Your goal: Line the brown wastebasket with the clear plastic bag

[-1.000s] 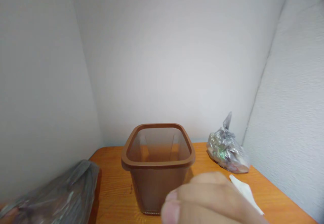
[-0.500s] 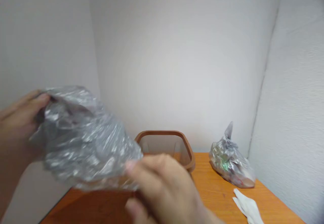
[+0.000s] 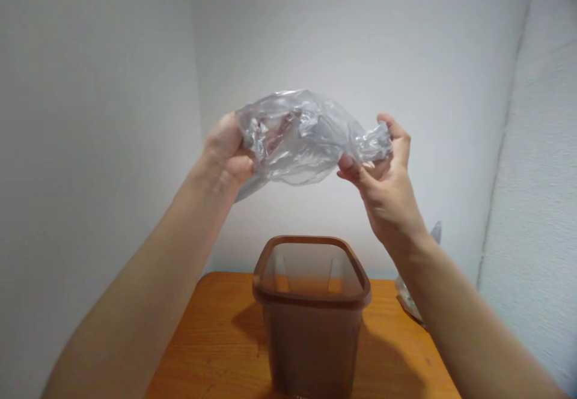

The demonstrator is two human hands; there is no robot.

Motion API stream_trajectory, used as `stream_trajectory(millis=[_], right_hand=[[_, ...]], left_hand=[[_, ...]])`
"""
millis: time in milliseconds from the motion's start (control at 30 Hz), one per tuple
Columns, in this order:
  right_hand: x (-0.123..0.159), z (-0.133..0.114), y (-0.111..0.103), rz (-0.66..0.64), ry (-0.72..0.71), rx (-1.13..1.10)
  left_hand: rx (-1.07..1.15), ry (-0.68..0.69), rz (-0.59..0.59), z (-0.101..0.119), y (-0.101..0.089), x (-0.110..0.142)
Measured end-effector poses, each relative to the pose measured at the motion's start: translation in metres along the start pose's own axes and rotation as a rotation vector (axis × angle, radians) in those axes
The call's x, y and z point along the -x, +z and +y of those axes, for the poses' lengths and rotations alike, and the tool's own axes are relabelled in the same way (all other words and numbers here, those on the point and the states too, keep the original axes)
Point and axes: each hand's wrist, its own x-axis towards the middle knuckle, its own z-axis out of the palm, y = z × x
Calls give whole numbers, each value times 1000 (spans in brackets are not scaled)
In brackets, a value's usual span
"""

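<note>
1. Plastic bag (image 3: 311, 146) was high above the brown bin (image 3: 313, 345).
2. Left hand (image 3: 226, 145) held the bag's left end, grip curled.
3. Right hand (image 3: 391, 185) held the scrunched right end, grip half closed.

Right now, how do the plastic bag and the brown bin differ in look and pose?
The plastic bag is grey, thin and crumpled; the bin is brown and keeps a firm shape with a thick rim. The bag is held up between the left hand and right hand; the bin stands upright on the table, untouched. Both are partly see-through.
</note>
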Motion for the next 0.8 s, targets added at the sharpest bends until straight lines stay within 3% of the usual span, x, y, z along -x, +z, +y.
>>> stream_trajectory(millis=[233,400,533,633,667,733,800], right_hand=[[-20,-24,-17,101,-49,62],[-16,-15,-26,73,-38,103],[-1,12,-31,-20,90,122],[19,34,-39,-168,212,186],[26,39,-43,-221,257,223],[41,46,-51,-306,344,298],[54,46,-59,-343,388,360]], left_hand=[[76,-76,-47,-28,1,-10],[34,-196,18,-44,-13,-6],[-164,-445,23,-63,-47,11],[-492,-589,51,-75,-85,29],[-629,-554,128,-76,-96,37],[-857,-319,279,-74,-111,55],[-939,-34,285,-66,-112,77]])
